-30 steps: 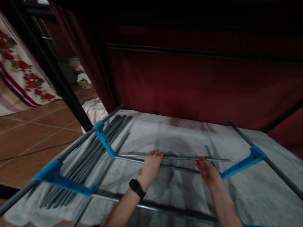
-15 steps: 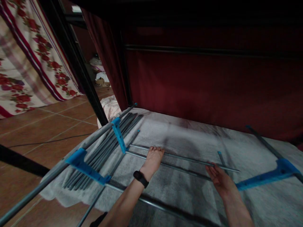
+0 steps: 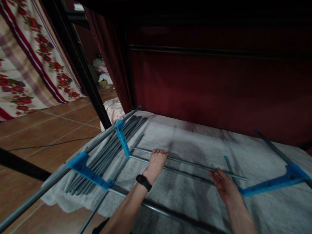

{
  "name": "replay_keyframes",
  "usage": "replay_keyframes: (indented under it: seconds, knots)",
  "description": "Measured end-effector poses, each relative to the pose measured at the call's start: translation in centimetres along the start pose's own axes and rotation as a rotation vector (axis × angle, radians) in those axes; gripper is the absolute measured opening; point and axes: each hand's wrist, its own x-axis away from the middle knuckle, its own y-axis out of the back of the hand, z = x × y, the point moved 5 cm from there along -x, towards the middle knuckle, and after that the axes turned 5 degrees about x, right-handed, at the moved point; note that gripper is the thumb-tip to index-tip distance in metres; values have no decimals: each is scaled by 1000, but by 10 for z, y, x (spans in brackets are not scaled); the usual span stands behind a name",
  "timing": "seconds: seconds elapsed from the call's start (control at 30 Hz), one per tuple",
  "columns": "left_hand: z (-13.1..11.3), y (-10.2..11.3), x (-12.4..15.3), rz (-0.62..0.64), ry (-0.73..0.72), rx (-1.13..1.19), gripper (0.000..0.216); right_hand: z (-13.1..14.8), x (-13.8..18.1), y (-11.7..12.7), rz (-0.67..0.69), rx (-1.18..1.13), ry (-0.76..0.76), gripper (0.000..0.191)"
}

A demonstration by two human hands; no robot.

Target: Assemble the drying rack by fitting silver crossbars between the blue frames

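Observation:
My left hand, with a dark band on its wrist, is closed over a thin grey metal rod, palm down. Near that rod's right end, my right hand holds it lightly between thumb and fingers, palm turned inward. The rod's right tip extends past the hand. Just nearer to me, a second rod runs from a blue plastic bracket on the left toward another blue bracket on the right. A thicker tube starts at a third blue bracket and passes under my left forearm.
A bundle of loose grey rods lies on the grey blanket at left. A long tube crosses the blanket's left edge. Black bed posts and a dark red curtain border the space. A cable lies on the tiled floor.
Both hands have shifted slightly left, keeping hold of the rod. The rod's right end has dipped a little. The brackets and loose rods look unmoved.

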Motion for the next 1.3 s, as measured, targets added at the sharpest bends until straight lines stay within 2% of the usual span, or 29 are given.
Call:
replay_keyframes:
  seconds: [0.33,0.63,0.83,1.0,1.13,1.3]
  knots:
    - [2,6,-1,14,33,14,39,-9,-3,-1,72,5,-27,8]
    - [16,1,-8,-73,-8,-41,44,6,6,-5,-32,-108,72,12]
    - [28,-10,-15,-78,-28,-111,49,17,12,-13,-26,-143,132,18]
    - [34,-19,-17,-14,-40,-101,53,23,15,-12,-63,-146,164,27]
    - [29,-12,-18,-27,-53,-110,51,25,15,-10,-110,-162,160,32]
    - [27,-6,-18,-32,-42,-105,43,24,13,-11,-141,-150,113,29]
